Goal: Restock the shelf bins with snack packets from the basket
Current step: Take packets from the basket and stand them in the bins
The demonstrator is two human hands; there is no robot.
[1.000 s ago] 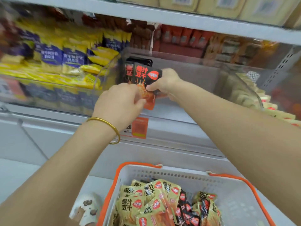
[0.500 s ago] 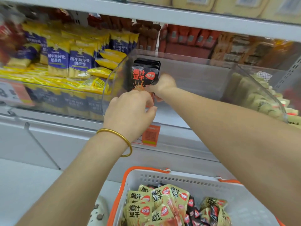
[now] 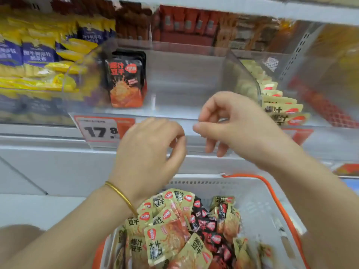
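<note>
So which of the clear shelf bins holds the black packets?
The middle bin: black-and-red packets stand upright at its left end. The left bin holds yellow-and-blue packs, the right bin beige packets.

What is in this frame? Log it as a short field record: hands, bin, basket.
left hand: fingers loosely curled, holding nothing, above the basket
right hand: fingers loosely curled, holding nothing, in front of the bin
clear bin: black packets standing upright at its left end, rest bare
basket: white with orange rim, holding gold packets and some black ones
price tag: on the shelf edge below the bin
</note>
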